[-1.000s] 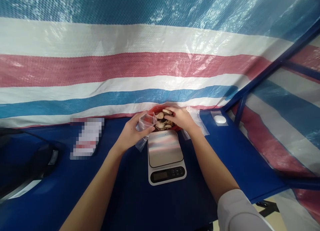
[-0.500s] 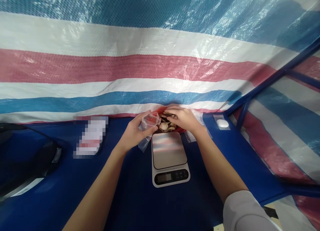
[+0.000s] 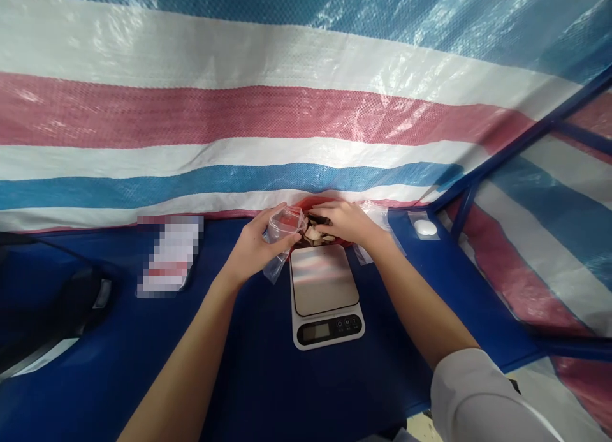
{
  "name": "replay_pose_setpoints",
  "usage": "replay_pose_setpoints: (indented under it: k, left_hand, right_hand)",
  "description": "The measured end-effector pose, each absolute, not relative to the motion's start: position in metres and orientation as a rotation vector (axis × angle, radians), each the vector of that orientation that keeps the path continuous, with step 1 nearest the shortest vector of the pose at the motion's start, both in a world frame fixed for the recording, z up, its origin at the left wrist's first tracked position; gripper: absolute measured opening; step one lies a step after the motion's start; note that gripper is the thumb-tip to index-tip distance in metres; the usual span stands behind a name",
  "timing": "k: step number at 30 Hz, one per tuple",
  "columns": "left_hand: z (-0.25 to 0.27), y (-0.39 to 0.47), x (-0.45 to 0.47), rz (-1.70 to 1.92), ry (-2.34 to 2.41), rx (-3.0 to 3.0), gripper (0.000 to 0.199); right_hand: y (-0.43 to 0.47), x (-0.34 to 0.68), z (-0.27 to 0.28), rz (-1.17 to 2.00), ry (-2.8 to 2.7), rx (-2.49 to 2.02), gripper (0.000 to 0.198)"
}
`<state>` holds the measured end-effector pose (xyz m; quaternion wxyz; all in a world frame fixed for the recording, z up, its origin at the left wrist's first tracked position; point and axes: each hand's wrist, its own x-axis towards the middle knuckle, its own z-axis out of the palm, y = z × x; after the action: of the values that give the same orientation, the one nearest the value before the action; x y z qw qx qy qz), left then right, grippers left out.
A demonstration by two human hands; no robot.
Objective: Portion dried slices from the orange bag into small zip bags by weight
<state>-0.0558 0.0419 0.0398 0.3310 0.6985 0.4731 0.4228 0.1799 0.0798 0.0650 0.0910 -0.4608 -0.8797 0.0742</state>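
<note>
My left hand [image 3: 255,244] is closed around a clear plastic bag [image 3: 287,220], whose mouth gapes toward the right while its lower part hangs below my fingers. Just beside it, a red bowl [image 3: 313,203] holds a heap of pale and dark-edged dried slices [image 3: 314,234]. My right hand [image 3: 342,220] reaches into this bowl from the right, with dark slices between its fingers and thumb; the fingertips are partly hidden. Directly in front of the bowl stands a white kitchen scale [image 3: 325,282] with a bare metal plate and a dark display panel.
More clear plastic bags [image 3: 375,219] lie under my right wrist. Farther right is a white oval object [image 3: 424,228] on a small clear packet. A pixelated phone-like item [image 3: 169,257] and a black strapped object [image 3: 71,302] are on the blue table [image 3: 268,378]. Striped sheeting [image 3: 239,117] closes off the back.
My right hand has shifted slightly left over the slices, its fingers drawing closer around some of them. The left hand keeps its hold on the bag. The whole view has tilted slightly.
</note>
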Motion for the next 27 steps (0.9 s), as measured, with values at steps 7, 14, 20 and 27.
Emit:
replay_pose_setpoints:
  k: [7,14,20,27]
  left_hand:
    - [0.037,0.043,-0.054,1.101,1.241,1.831,0.076]
    - [0.035,0.044,-0.053,1.109,1.232,1.874,0.071]
    - [0.042,0.042,-0.052,1.092,1.249,1.908,0.078]
    - [0.045,0.043,-0.035,1.123,1.168,2.052,0.074]
  right_hand:
    - [0.073,0.179,0.063,0.265,-2.516,-1.389,0.038]
    - [0.071,0.186,0.061,0.380,-2.316,-1.398,0.029]
    - [0.068,0.202,0.056,0.598,-2.060,-1.189,0.035]
    - [0.055,0.216,0.079,0.928,-1.801,-0.937,0.038]
